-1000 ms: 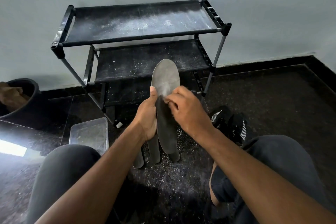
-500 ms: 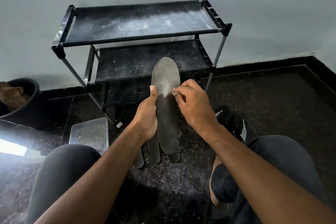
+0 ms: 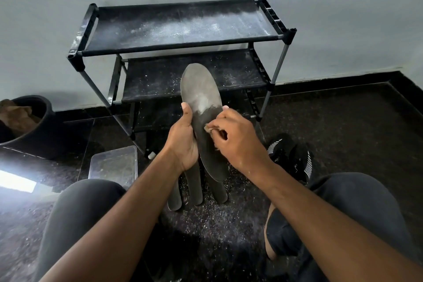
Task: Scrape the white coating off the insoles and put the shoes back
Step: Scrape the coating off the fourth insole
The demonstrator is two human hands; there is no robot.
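Note:
My left hand (image 3: 183, 142) grips a dark grey insole (image 3: 201, 89) upright by its left edge, thumb on the front face. A pale white patch covers the insole's middle; the lower half is dark. Against that dark part my right hand (image 3: 235, 139) pinches a small brownish scrap (image 3: 208, 128). Several other insoles (image 3: 194, 190) hang or stand behind and below my left hand. A pair of black shoes with white stripes (image 3: 290, 155) lies on the floor to the right.
A black two-tier shoe rack (image 3: 183, 27), dusted white, stands against the wall ahead. A clear plastic tray (image 3: 114, 165) lies on the floor at left, a dark pot (image 3: 34, 126) farther left. White scrapings litter the dark floor (image 3: 217, 217) between my knees.
My right hand rose along the insole's right edge, then came back down to the dark middle. The left hand and the insole stayed put.

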